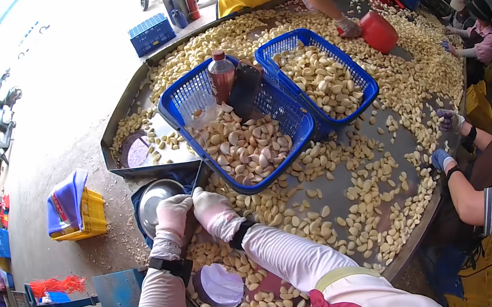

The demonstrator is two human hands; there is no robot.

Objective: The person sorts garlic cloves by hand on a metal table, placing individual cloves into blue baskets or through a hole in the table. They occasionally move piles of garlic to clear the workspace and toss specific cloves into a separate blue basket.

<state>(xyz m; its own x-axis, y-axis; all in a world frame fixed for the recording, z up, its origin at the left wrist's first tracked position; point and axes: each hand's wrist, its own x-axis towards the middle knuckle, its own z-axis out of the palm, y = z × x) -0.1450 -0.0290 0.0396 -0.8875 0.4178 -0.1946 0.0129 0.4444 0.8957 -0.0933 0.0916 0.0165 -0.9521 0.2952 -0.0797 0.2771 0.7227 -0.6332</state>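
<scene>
My left hand (174, 213), in a whitish glove, is closed at the table's edge beside a round metal bowl (153, 203). Close to its right, my right hand (213, 208) is closed too, below the corner of a blue basket (245, 188). The fingers of both hands are bent together, and anything between them is too small to make out. Unpeeled garlic cloves (245, 147) fill the lower part of that basket, with a bottle (222, 77) standing behind them. A second blue basket (367, 81) holds peeled cloves (319, 78).
Peeled cloves cover much of the metal table (346, 182). Across it a person's gloved hand (349, 27) holds a red scoop (379, 32). At the right, another person's hands (445, 144) touch the cloves. A yellow crate (93, 213) and a blue crate (151, 34) stand on the floor.
</scene>
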